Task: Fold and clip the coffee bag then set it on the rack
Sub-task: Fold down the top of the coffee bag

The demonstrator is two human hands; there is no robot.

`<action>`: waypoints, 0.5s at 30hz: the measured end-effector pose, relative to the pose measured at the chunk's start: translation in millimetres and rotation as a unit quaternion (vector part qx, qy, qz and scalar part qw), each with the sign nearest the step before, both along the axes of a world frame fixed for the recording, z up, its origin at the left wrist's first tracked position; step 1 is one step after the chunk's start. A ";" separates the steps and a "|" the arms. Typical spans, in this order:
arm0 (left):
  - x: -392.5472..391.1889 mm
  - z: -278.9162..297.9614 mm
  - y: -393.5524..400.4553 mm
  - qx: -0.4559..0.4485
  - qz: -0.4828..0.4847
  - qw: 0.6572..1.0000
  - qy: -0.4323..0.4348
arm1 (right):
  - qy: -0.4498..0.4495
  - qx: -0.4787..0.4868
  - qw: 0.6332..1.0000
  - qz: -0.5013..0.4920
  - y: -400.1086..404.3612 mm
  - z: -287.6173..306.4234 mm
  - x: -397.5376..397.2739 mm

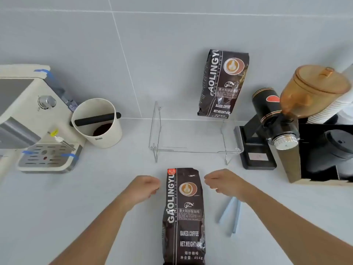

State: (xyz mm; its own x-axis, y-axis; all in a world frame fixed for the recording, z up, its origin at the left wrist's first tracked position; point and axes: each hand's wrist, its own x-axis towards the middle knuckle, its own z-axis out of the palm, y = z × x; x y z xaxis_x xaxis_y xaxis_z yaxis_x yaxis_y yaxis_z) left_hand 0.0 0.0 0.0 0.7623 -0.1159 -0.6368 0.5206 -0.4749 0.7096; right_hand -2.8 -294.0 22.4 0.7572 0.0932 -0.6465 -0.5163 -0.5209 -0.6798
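Note:
A dark brown coffee bag point(183, 217) lies flat on the white counter in front of me, its open top pointing away. My left hand point(144, 186) hovers just left of the bag's top, fingers loosely curled, holding nothing. On the other side of the top, my right hand point(222, 181) is also loosely curled and empty. A pale blue bag clip point(232, 217) lies on the counter right of the bag, partly under my right forearm. The clear acrylic rack point(193, 148) stands behind the bag. A second coffee bag point(222, 83) stands upright on the rack's far right, against the wall.
A cream espresso machine point(34, 115) and a cream knock box point(97, 123) stand at the left. A black coffee grinder point(267, 127) with an amber hopper, a stack of paper cups and a black box point(324, 150) crowd the right side. The tiled wall is behind.

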 end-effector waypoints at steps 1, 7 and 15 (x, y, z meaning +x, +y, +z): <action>0.0 -4.5 -4.6 -0.018 0.014 1.000 -0.004 | -0.005 0.013 1.000 -0.020 4.4 -7.0 0.4; 2.6 -8.0 -32.6 -0.079 0.097 0.991 0.049 | 0.024 0.078 0.991 -0.107 28.5 -26.2 -2.3; 5.8 -18.8 -47.7 -0.143 0.165 0.974 0.060 | 0.050 0.149 0.969 -0.191 38.9 -37.9 3.6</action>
State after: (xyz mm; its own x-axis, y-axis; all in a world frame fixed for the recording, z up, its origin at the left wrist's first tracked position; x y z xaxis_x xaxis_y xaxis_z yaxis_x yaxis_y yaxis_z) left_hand 5.8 -47.7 -18.8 0.7098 -0.0634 -0.7016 0.6990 -0.0596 0.7126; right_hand 0.7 -255.0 -15.5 0.7088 0.0121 -0.7053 -0.7031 -0.0679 -0.7078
